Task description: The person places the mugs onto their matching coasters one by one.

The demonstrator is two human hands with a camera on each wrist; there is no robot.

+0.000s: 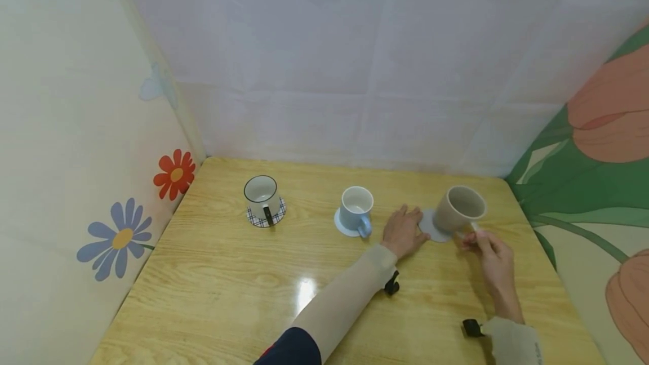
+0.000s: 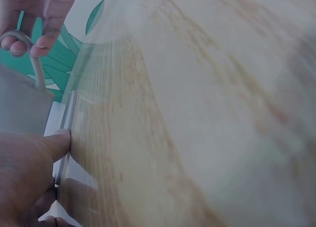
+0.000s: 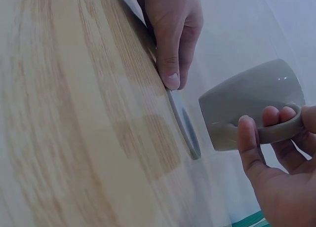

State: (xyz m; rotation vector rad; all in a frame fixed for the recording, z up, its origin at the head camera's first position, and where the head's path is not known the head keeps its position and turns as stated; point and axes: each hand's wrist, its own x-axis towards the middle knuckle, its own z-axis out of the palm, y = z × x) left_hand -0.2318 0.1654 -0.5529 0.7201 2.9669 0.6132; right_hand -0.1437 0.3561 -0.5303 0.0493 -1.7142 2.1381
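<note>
A grey mug [image 1: 458,210] hangs just above a round light-grey coaster [image 1: 431,224], with a gap between them in the right wrist view. My right hand [image 1: 492,258] grips the mug by its handle [image 3: 281,131], fingers curled through the loop. On the coaster's left side, my left hand [image 1: 403,232] holds its rim between thumb and fingers. The left wrist view shows the left thumb [image 2: 59,144] against the coaster's edge [image 2: 69,113], while the other fingers are partly hidden.
Left of my left hand, a light-blue mug [image 1: 356,210] stands on a pale-blue coaster [image 1: 346,232]. Farther left, a white mug with a black rim [image 1: 262,199] sits on a checked coaster [image 1: 281,211]. White cloth [image 1: 304,72] rises behind the wooden table [image 1: 213,275].
</note>
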